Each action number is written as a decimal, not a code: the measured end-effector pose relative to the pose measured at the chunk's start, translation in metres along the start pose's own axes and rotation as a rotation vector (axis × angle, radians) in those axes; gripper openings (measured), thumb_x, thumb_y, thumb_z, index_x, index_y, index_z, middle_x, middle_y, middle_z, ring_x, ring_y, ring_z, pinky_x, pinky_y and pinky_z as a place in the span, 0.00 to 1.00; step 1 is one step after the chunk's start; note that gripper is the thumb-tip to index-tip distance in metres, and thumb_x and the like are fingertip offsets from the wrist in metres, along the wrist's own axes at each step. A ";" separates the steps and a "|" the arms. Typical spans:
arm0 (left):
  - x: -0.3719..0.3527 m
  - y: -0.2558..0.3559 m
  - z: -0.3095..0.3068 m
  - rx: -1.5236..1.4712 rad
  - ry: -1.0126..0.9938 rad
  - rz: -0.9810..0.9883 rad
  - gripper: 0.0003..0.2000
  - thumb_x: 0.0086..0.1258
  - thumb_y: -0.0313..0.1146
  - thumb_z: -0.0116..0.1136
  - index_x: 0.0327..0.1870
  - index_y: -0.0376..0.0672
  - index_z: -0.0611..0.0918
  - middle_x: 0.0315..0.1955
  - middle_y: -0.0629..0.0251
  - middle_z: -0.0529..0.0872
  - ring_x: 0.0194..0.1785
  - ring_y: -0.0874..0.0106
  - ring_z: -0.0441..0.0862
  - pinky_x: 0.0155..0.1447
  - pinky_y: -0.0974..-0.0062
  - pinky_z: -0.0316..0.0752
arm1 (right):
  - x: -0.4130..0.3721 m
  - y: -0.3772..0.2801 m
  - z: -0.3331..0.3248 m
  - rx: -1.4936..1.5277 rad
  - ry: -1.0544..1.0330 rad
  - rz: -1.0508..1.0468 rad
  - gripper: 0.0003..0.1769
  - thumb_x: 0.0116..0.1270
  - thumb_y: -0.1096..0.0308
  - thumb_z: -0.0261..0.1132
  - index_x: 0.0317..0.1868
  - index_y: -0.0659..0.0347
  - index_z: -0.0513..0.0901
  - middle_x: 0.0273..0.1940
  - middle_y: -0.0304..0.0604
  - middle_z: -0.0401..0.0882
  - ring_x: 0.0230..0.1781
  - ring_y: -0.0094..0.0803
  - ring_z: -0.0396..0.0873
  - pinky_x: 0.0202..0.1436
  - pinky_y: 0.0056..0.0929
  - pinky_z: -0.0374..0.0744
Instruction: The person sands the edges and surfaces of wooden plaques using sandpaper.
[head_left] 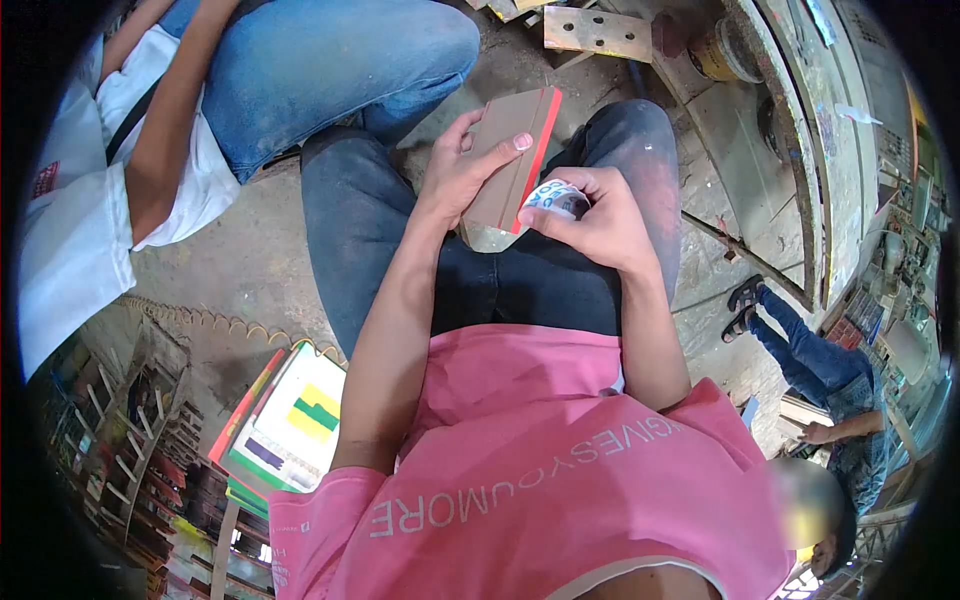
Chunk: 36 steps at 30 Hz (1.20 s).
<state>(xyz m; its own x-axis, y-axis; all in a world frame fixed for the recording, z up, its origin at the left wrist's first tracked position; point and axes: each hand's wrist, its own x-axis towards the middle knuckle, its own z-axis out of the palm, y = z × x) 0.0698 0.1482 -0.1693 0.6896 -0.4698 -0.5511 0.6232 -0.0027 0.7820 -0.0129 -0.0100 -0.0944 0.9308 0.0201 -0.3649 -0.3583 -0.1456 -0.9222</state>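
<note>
My left hand [478, 165] grips a flat rectangular brown board [507, 150] with a bright red edge, thumb on its face and fingers behind. It is held tilted above my lap. My right hand [600, 215] is closed around a curled piece of sandpaper [549, 194], white with blue letters on its back and dark inside. The sandpaper is at the lower end of the red edge and seems to touch it; the exact contact is hidden by my fingers.
A person in jeans [330, 70] sits close on my left. Stacked coloured panels [300, 415] lie by my left elbow, near a coiled hose [215, 318]. Ahead are a board with holes [597, 34] and a tin [725, 52]. Another person [830, 370] is at the right.
</note>
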 end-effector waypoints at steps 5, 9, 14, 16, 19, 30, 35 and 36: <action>-0.003 0.004 0.001 0.052 -0.042 0.021 0.34 0.62 0.39 0.69 0.64 0.30 0.68 0.49 0.53 0.82 0.50 0.72 0.81 0.52 0.75 0.76 | 0.003 0.004 -0.001 0.083 0.117 0.082 0.10 0.56 0.68 0.73 0.31 0.67 0.85 0.23 0.31 0.79 0.24 0.12 0.69 0.26 0.19 0.68; 0.000 -0.002 0.002 0.086 -0.045 0.037 0.33 0.62 0.38 0.69 0.64 0.30 0.68 0.50 0.52 0.82 0.51 0.71 0.80 0.54 0.75 0.75 | 0.002 0.001 -0.003 0.128 0.286 0.030 0.09 0.57 0.69 0.73 0.32 0.67 0.85 0.23 0.30 0.79 0.24 0.12 0.69 0.26 0.18 0.68; 0.000 -0.001 0.000 0.017 -0.015 0.011 0.32 0.63 0.37 0.68 0.65 0.31 0.68 0.50 0.54 0.81 0.52 0.71 0.79 0.55 0.75 0.74 | 0.001 0.002 0.000 0.017 0.015 0.023 0.09 0.56 0.68 0.73 0.32 0.66 0.85 0.22 0.28 0.77 0.23 0.12 0.67 0.25 0.18 0.67; 0.001 -0.002 -0.002 0.036 -0.025 0.019 0.32 0.63 0.37 0.68 0.65 0.31 0.68 0.50 0.54 0.81 0.52 0.71 0.80 0.55 0.75 0.74 | 0.003 0.001 -0.001 0.050 0.039 0.057 0.10 0.56 0.68 0.74 0.32 0.66 0.85 0.22 0.28 0.76 0.23 0.12 0.68 0.26 0.18 0.67; 0.000 -0.004 -0.001 0.073 -0.047 0.033 0.32 0.63 0.37 0.68 0.65 0.31 0.68 0.51 0.54 0.81 0.52 0.71 0.80 0.55 0.75 0.74 | 0.008 0.006 -0.004 0.127 0.299 0.034 0.09 0.56 0.69 0.74 0.32 0.66 0.86 0.25 0.30 0.80 0.25 0.12 0.71 0.27 0.17 0.69; -0.001 -0.003 0.000 0.006 -0.046 0.028 0.32 0.64 0.38 0.67 0.65 0.31 0.67 0.52 0.54 0.80 0.53 0.72 0.79 0.56 0.75 0.73 | 0.002 -0.001 -0.001 -0.021 -0.051 -0.038 0.11 0.54 0.67 0.75 0.33 0.65 0.86 0.22 0.31 0.77 0.23 0.12 0.68 0.26 0.19 0.68; 0.001 -0.008 -0.001 0.046 -0.087 0.088 0.40 0.54 0.45 0.75 0.64 0.30 0.69 0.50 0.48 0.80 0.53 0.66 0.80 0.53 0.70 0.76 | 0.004 0.005 -0.007 0.076 0.115 0.062 0.10 0.56 0.67 0.74 0.31 0.67 0.85 0.23 0.29 0.78 0.24 0.12 0.68 0.26 0.19 0.67; 0.002 -0.010 -0.002 0.047 -0.090 0.087 0.40 0.54 0.45 0.75 0.64 0.30 0.69 0.50 0.48 0.80 0.53 0.66 0.80 0.53 0.70 0.76 | 0.004 0.006 -0.008 0.084 0.195 0.085 0.10 0.57 0.67 0.74 0.31 0.67 0.85 0.23 0.29 0.78 0.24 0.12 0.67 0.26 0.18 0.67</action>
<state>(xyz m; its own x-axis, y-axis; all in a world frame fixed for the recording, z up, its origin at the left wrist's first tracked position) 0.0652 0.1488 -0.1787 0.7031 -0.5477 -0.4535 0.5428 0.0013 0.8399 -0.0110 -0.0191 -0.1007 0.8906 -0.1811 -0.4173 -0.4329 -0.0555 -0.8998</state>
